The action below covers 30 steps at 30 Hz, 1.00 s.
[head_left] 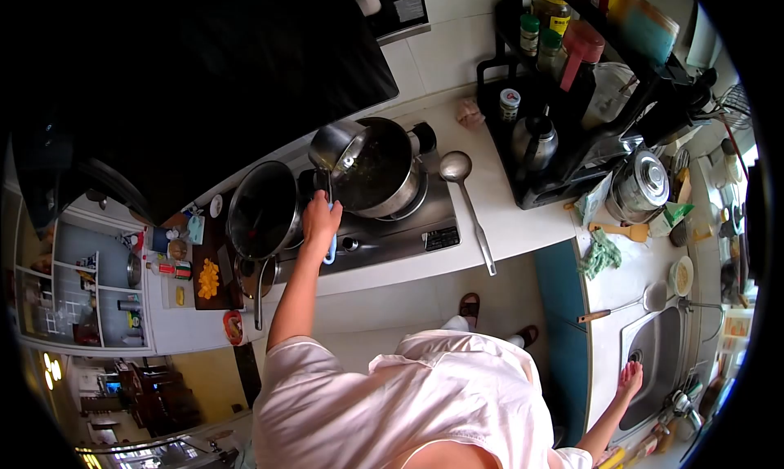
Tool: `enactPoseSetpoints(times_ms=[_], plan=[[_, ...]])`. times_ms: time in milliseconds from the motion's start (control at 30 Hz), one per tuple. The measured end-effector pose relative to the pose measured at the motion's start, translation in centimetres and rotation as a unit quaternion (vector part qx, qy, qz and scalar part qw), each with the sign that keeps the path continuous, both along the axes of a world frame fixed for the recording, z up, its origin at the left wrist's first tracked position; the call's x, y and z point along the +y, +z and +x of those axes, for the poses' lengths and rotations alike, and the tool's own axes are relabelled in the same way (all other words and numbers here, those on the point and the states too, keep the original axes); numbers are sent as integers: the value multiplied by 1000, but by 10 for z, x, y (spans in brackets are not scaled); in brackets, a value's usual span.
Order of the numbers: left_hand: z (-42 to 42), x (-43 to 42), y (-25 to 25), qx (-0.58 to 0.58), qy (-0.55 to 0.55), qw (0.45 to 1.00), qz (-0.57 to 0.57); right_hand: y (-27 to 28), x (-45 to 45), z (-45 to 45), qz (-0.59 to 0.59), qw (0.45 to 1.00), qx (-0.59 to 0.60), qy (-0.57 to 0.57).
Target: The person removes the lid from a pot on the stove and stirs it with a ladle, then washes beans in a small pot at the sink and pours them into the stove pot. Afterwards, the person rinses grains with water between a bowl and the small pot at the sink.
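My left hand [322, 218] is closed round the handle of a small steel saucepan [333, 146], whose blue handle end pokes out below the fist. The saucepan is over the left rim of a larger steel pot [400, 190] on the stove; dark liquid shows inside that pot. Left of my wrist sits a dark wok [263, 212], its long handle pointing toward me. Far to the right, my right hand [630, 379] hovers near the edge of the sink [663, 351]. Its fingers look loosely curled and apart, with nothing visible in them.
A large steel ladle [467, 200] lies on the counter right of the stove [367, 244]. Behind it stands a black rack [531, 195] with bottles and jars. Chopped orange pieces [209, 279] rest on a dark board at left. A green cloth [602, 253] and spatula [621, 307] lie near the sink.
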State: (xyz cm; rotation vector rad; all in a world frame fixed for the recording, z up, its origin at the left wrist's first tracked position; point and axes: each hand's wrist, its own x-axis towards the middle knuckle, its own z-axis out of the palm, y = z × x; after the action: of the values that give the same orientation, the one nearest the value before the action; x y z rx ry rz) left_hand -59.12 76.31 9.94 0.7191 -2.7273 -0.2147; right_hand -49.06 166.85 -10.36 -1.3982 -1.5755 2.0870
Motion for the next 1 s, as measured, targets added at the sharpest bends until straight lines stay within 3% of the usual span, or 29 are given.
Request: enactPoseSetpoints(times_ms=[100, 133, 233, 400, 500, 667, 767, 800, 900, 1000], plan=[[-13, -39, -38, -51, 22, 981, 184, 1, -7, -7, 3, 1000, 1, 10], [-22, -9, 5, -107, 74, 946, 296, 0, -7, -8, 4, 1000, 1, 12], [-30, -18, -5, -78, 62, 828, 552, 1, -9, -11, 4, 1000, 0, 14], [-13, -11, 4, -11, 64, 677, 733, 3, -10, -16, 8, 1000, -5, 5], [1, 0, 4, 35, 57, 665, 744, 9, -9, -17, 15, 1000, -8, 4], [10, 23, -10, 45, 69, 817, 571, 19, -2, -24, 23, 1000, -8, 14], [15, 23, -18, 87, 54, 876, 472, 21, -1, -32, 28, 999, -2, 14], [16, 23, -14, 92, 55, 859, 500, 20, 0, -33, 32, 999, -2, 12], [20, 17, 5, 119, 46, 737, 664, 13, -1, -39, 16, 1000, 1, 15], [27, 13, -1, 135, 19, 659, 740, 9, -7, -40, 15, 999, 5, 28]])
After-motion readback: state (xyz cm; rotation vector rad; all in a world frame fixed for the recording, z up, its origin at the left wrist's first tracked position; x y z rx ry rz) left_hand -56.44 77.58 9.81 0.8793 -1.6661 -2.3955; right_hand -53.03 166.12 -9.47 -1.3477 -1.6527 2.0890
